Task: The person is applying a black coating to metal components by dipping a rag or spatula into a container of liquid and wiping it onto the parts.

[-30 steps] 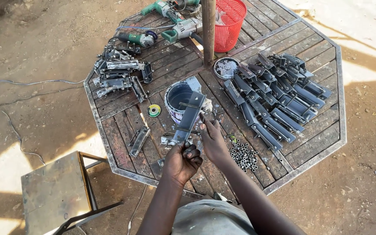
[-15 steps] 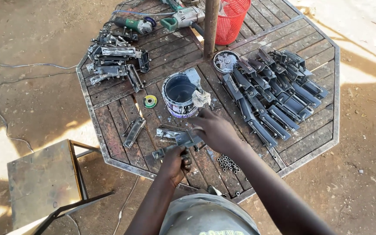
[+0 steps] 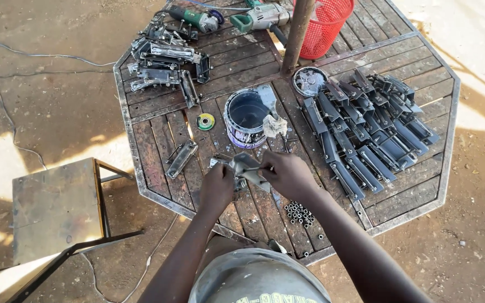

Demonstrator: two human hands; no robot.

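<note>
Grey metal part (image 3: pixel 247 168) gripped by both hands, left hand (image 3: pixel 218 188), right hand (image 3: pixel 289 175), above octagonal table (image 3: pixel 158 168)

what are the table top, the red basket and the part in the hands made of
Octagonal table top: weathered brown wooden slats in a grey metal rim, going by the grain and gaps.
Red basket: probably plastic, judging by its even bright mesh.
Grey bracket-like part held by the left hand and right hand: looks like dull bare metal.

We stand outdoors on bare brown dirt ground (image 3: pixel 57 84), sunlit in patches. An octagonal worktop (image 3: pixel 422 196) of wooden slats (steel-rimmed) has a rusty pole (image 3: pixel 297 33) rising through it. A metal stool (image 3: pixel 57 207) sits left; thin cables (image 3: pixel 18 56) trail across the dirt.
</note>
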